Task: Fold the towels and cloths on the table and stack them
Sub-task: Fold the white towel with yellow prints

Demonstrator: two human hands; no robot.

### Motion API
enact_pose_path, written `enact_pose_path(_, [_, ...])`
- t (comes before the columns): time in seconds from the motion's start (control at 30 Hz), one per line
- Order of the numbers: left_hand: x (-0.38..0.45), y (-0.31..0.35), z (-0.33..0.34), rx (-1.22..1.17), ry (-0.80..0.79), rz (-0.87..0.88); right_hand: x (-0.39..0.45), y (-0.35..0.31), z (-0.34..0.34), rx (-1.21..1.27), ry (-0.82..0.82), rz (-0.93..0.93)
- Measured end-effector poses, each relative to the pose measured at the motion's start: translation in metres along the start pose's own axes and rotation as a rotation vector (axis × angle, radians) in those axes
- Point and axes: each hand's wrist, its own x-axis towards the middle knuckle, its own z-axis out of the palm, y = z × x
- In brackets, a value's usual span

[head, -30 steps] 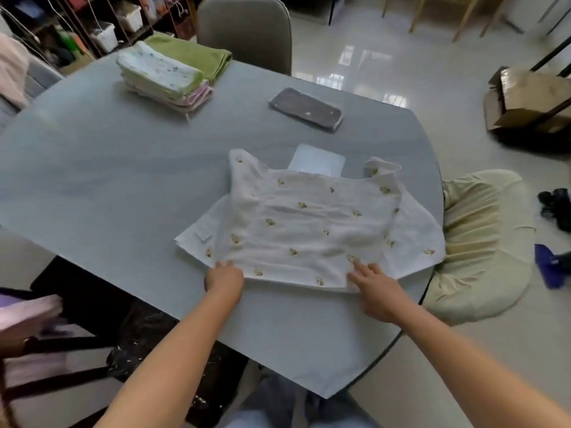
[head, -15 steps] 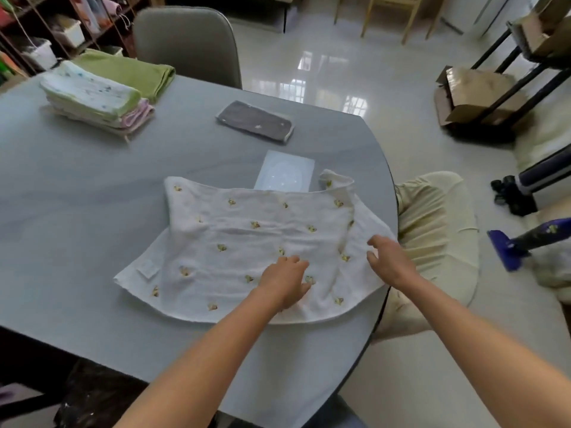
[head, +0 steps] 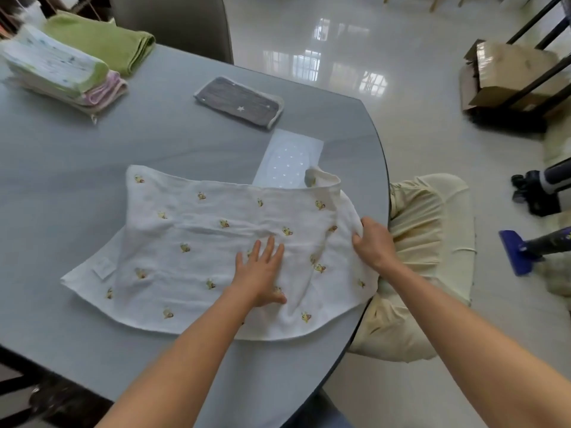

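White cloth (head: pixel 197 248) sits mid-frame on the desk (head: pixel 61 168); left hand (head: pixel 262 273) now flat on it, right hand (head: pixel 372 244) has moved to pinch, seemingly, its right edge — next fold coming.

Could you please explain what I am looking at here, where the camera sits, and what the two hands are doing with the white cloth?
There is no machine here: a person wears a wide-angle camera on the head, looking forward and down, so the two arms reaching in from below are their own. On the grey table lies a white cloth with small yellow prints, partly folded. The left hand presses flat on its middle with straight fingers. The right hand has a grip on the cloth's right edge, near the table's rim. Further back sit a stack of folded cloths, a green towel beside it, and a small folded grey cloth with a star. A cream-covered chair stands on the right.
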Motion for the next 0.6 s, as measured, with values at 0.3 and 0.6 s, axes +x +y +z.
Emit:
enact_pose_path(0.3, [-0.006,-0.014,-0.003,0.011,0.008,0.039,-0.060,0.028,-0.048,0.272,0.227,0.140])
enact_pose_path(0.6, [-0.009,0.036,0.013,0.164,-0.064,0.154,-0.122,0.031,-0.064,-0.032,0.296,0.167])
